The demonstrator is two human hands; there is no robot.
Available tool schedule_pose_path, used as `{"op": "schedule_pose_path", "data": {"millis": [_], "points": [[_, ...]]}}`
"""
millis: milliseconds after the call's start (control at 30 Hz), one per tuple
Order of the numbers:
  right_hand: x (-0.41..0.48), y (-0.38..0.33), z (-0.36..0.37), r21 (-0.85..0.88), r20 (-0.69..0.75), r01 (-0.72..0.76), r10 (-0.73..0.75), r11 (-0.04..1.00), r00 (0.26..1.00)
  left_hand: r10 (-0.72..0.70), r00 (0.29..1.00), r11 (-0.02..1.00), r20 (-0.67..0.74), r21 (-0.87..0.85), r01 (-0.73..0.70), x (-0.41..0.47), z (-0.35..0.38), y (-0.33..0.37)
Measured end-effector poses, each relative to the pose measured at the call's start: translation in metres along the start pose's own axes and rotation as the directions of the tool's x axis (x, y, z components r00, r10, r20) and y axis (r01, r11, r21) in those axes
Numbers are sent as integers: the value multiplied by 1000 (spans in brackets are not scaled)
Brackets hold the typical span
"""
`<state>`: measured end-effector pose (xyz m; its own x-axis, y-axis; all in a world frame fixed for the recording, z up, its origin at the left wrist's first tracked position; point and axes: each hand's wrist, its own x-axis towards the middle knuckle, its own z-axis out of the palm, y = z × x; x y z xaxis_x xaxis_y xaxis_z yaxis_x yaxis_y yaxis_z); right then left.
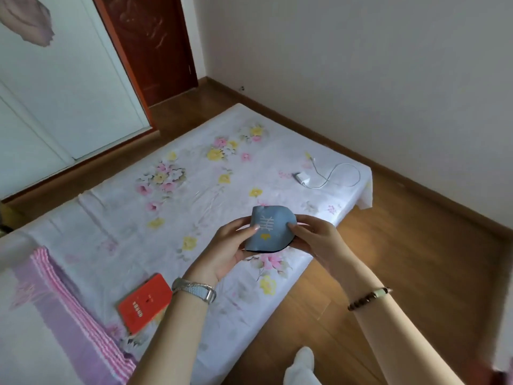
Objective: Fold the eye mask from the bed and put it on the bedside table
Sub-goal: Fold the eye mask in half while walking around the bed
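Note:
A blue-grey eye mask (270, 227) with a pale embroidered mark and a small yellow patch is folded in half and held in the air above the bed's near edge. My left hand (231, 251) grips its left side, thumb on top. My right hand (315, 236) pinches its right side. A black edge shows along the mask's lower rim. The bed (177, 207) has a white sheet with a flower print. No bedside table is in view.
A red booklet (144, 302) lies on the bed near my left forearm. A white charger with its cable (324, 176) lies by the bed's far right corner. A pink striped blanket (69, 315) covers the left. Wooden floor (402, 273) runs on the right, with a dark door (155, 45) beyond.

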<state>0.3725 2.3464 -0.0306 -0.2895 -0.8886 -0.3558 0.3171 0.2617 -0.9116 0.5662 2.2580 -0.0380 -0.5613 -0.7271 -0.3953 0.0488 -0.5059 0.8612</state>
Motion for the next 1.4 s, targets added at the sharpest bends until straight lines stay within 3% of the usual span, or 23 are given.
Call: {"op": "schedule_pose_path", "data": {"millis": [200,600,1400], "points": [[12,-28,-110,146,-137,61,-41,987,990,-35,992,997,119,77,26,75,106,2],[8,-79,-282,203,-427,173,-72,964,901,-140,911,987,389,132,95,191,286,-13],[179,-195,-518,303,-606,223,6,926,796,-264,799,955,540,261,140,475,515,29]]}}
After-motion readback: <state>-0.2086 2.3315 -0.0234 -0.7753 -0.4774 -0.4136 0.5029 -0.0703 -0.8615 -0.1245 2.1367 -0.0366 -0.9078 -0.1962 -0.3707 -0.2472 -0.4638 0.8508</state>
